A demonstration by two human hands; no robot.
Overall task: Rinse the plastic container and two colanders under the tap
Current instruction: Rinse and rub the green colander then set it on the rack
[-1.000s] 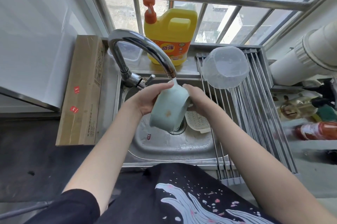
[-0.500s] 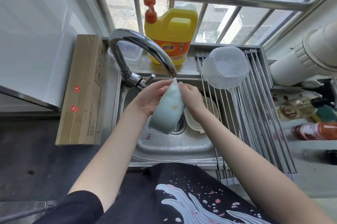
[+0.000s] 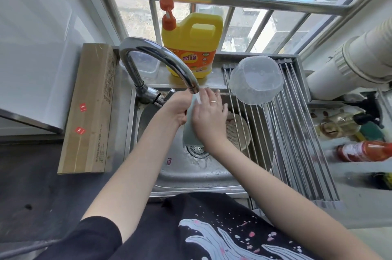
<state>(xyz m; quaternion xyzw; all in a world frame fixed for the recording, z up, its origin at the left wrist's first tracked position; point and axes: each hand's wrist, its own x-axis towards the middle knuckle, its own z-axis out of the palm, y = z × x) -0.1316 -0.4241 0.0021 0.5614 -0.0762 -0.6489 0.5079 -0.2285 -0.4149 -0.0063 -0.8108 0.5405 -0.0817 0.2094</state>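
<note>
Colander (image 3: 188, 132) mostly behind right hand (image 3: 209, 114)

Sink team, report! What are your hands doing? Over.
Left hand grips the blue colander under the tap. Right hand flat, rubbing it. Nothing blocking.

One view only: a wide-angle camera worn on the person's head, looking forward and steeply down. The stainless steel sink basin (image 3: 191, 177) sits at centre, close below the lens; the person's forearms enter from the near edge and the dark printed shirt fills the bottom of the frame. The curved chrome tap (image 3: 157, 56) rises at the far left of the basin. Beyond it the barred window takes the top edge, with rooftops outside far below. Straight lines bow toward the frame edges. There is no second view to share the scene.
</note>
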